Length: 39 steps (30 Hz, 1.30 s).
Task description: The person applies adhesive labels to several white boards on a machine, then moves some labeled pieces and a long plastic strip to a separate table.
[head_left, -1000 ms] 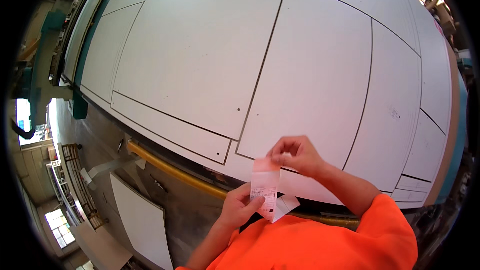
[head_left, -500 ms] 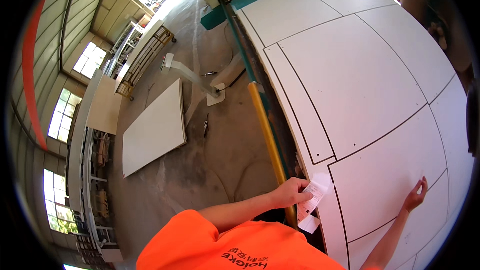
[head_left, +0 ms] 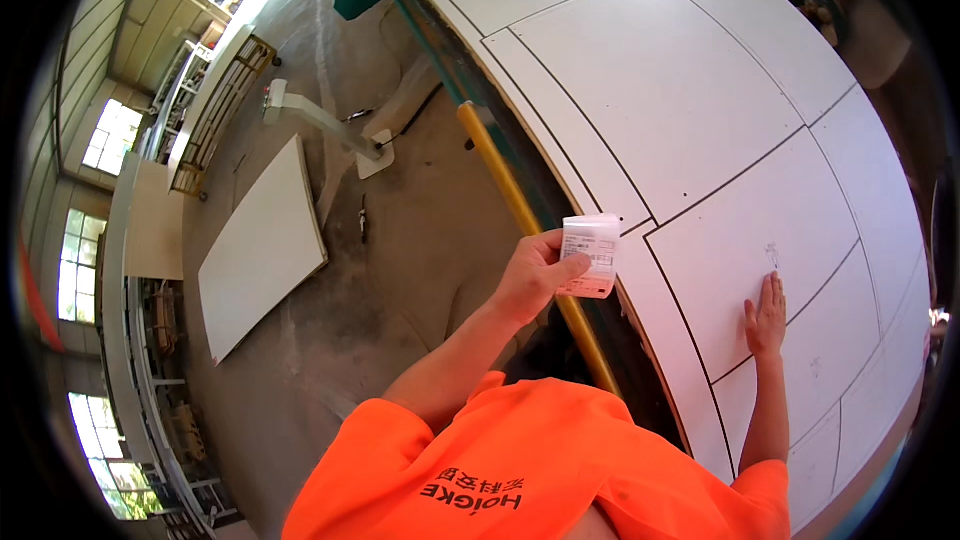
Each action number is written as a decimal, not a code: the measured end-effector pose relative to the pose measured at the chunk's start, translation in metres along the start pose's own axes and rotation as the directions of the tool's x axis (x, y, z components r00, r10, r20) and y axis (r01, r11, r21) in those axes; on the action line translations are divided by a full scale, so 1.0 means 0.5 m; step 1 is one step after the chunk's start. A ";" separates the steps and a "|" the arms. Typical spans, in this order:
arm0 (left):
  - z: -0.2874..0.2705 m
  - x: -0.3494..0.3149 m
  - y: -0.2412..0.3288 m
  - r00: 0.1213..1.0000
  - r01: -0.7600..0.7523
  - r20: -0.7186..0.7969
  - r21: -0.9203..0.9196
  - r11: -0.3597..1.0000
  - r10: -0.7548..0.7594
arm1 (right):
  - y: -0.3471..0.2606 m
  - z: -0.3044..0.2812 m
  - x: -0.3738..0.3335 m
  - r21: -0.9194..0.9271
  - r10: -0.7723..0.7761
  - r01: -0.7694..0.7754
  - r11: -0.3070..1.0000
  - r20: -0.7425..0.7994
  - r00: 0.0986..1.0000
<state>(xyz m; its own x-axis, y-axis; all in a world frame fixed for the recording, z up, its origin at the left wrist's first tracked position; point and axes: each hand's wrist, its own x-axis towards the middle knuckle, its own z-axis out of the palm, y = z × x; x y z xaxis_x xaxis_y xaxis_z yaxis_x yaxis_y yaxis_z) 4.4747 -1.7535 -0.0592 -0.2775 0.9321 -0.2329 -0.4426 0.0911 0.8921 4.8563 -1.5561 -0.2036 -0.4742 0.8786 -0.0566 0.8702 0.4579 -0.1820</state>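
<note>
My left hand (head_left: 535, 275) is shut on a small bundle of printed paper labels (head_left: 590, 238), thumb across its front. It holds them up above the near left edge of the cut white board (head_left: 715, 165). My right hand (head_left: 766, 322) lies on one of the board's cut pieces, fingers stretched out and the thumb apart. Just beyond its fingertips is a faint grey mark (head_left: 771, 254); whether it is a label or writing I cannot tell. Dark cut lines split the board into several rectangular pieces.
A yellow rail (head_left: 520, 200) runs along the machine bed's left side. On the floor at left lie a white panel (head_left: 262, 245) and a control stand's base plate (head_left: 376, 156). Racks with boards (head_left: 222, 105) line the wall. Cables cross the floor.
My left hand has lifted the labels and turned them more upright. My right hand has gone from bent, pinched fingers to lying stretched out on the board. The view has shifted.
</note>
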 end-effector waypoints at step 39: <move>-0.617 0.193 0.188 0.768 0.419 0.287 0.452 0.788 -0.573 | -1.033 0.011 0.297 0.952 -0.198 -0.268 0.146 0.294 0.935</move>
<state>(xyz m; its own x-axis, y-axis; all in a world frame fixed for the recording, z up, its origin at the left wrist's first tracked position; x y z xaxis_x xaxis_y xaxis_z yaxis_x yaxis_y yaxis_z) 4.1431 -1.7631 -0.1172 0.2856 0.7641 -0.5785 -0.0794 0.6204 0.7802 4.3358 -1.6630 -0.1235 -0.6553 0.6911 -0.3051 0.1269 -0.2974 -0.9463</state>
